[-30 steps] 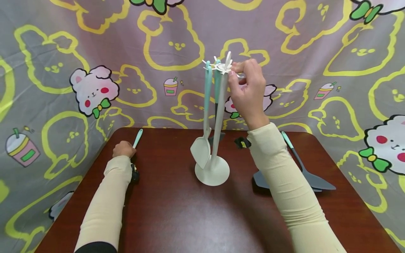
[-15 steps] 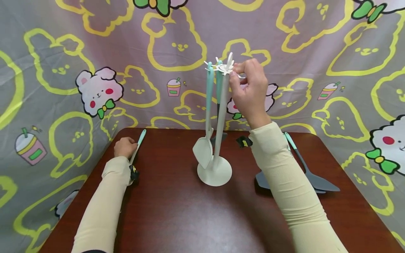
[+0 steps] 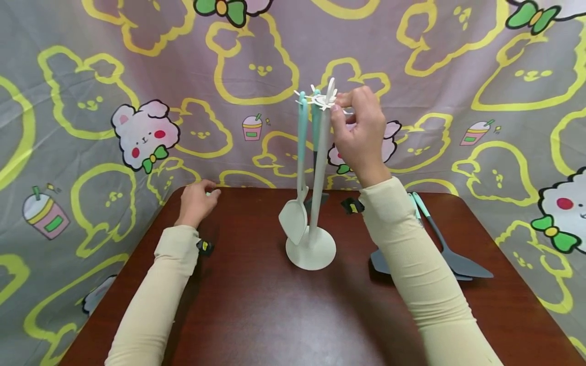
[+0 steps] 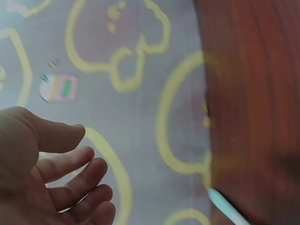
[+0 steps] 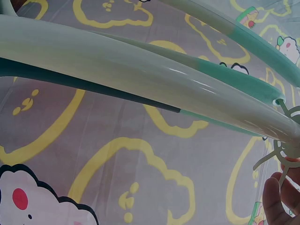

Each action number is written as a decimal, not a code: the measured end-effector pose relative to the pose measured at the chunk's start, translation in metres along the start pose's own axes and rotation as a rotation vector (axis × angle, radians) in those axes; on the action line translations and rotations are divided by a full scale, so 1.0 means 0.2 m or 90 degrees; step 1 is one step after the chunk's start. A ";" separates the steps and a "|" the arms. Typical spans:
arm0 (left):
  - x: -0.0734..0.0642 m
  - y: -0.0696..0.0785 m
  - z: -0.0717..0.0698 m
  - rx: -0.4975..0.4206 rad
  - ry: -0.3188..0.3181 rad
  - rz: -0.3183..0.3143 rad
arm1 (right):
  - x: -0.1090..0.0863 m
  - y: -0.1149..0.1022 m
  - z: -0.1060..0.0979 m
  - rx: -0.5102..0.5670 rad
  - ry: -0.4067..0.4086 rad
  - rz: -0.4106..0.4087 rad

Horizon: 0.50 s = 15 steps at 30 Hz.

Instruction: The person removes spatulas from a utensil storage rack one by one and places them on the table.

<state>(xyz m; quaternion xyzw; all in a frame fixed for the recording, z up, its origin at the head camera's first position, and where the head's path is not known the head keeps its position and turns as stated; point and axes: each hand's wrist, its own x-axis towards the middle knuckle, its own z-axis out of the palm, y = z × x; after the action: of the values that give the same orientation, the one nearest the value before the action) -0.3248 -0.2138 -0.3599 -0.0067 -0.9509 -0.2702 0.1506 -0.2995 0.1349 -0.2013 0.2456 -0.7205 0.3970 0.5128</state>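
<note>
Near the table's far left corner, my left hand hovers with its fingers loosely bent and nothing in them. A mint utensil handle lies apart from that hand in the left wrist view; the rest of this utensil is hidden. My right hand pinches a hook at the top of a cream utensil stand, which is upright mid-table. Hanging on its hooks are a cream utensil with a broad, shallow head and mint handle, and a dark utensil mostly behind the pole.
Grey spatulas with mint handles lie on the right of the brown table, partly under my right sleeve. A patterned cloth rises behind the table and along both sides.
My left hand has moved forward and slightly right, and its fingers have opened out. My right hand keeps its pinch on the stand's hook. The head view has shifted a little.
</note>
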 end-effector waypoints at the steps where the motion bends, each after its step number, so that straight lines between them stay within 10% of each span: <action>1: -0.01 0.02 0.00 -0.002 0.010 0.017 | 0.00 0.00 0.00 0.002 0.001 0.000; 15: -0.11 0.25 -0.05 -0.083 0.041 0.122 | 0.01 -0.02 0.00 0.018 0.000 -0.019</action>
<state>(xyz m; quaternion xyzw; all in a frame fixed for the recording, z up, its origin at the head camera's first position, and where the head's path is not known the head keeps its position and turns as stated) -0.2965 -0.1749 -0.3315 -0.0986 -0.9209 -0.3160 0.2058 -0.2968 0.1338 -0.1986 0.2635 -0.7109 0.3996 0.5153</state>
